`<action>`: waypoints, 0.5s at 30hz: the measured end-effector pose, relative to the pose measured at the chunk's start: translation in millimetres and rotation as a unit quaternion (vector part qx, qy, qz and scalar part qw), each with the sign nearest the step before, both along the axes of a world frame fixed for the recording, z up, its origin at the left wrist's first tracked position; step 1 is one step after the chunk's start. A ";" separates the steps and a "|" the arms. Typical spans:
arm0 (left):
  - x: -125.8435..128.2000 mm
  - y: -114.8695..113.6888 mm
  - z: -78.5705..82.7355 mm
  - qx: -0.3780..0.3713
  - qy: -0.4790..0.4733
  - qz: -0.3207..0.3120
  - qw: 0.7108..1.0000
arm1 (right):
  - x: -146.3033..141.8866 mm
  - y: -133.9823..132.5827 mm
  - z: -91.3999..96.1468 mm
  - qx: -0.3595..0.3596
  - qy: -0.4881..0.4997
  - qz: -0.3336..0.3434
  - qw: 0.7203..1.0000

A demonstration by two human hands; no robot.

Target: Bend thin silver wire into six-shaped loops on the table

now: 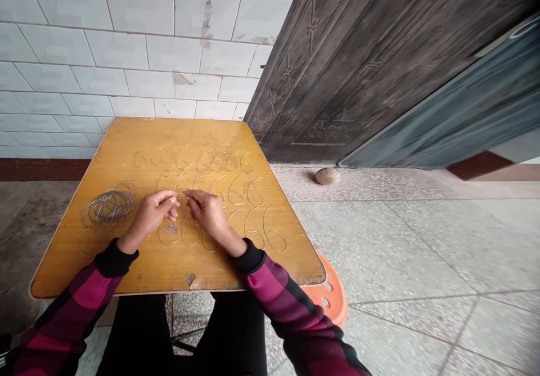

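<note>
My left hand [151,215] and my right hand [206,214] meet above the middle of a yellow wooden tabletop [270,263], their fingertips pinching a thin silver wire [180,180] that rises upward from between them. Many wire pieces bent into 6-like loops [275,231] lie in rows on the tabletop, some close below my hands. A loose coil of grey wire [109,205] rests to the left of my left hand. Part of the held wire is hidden by my fingers.
White tiles [130,55] form the wall behind the table, and a dark embossed door [337,83] stands at right. A small round stone [328,176] lies on the speckled floor [405,241]. An orange plastic stool [333,291] pokes out beside the table's near right corner.
</note>
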State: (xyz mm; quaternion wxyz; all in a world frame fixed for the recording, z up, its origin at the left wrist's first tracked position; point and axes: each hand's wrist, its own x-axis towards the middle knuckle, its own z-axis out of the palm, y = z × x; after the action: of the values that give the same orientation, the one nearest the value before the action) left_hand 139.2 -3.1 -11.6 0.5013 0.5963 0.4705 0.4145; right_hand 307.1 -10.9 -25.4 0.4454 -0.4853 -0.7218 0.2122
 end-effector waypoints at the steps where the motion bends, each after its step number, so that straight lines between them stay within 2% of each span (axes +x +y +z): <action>1: 0.1 0.0 -0.6 0.004 0.005 0.004 1.000 | 0.1 0.0 -0.3 -0.005 0.005 0.002 1.000; 15: 2.0 -0.7 -6.7 0.030 0.018 0.024 0.999 | -2.1 2.4 -5.4 -0.019 0.008 0.024 0.999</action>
State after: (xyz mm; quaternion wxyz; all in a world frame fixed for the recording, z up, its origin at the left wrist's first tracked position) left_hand 141.3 -3.8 -18.3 0.4646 0.6070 0.4810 0.4294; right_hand 305.0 -8.5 -30.8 0.4367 -0.4744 -0.7254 0.2407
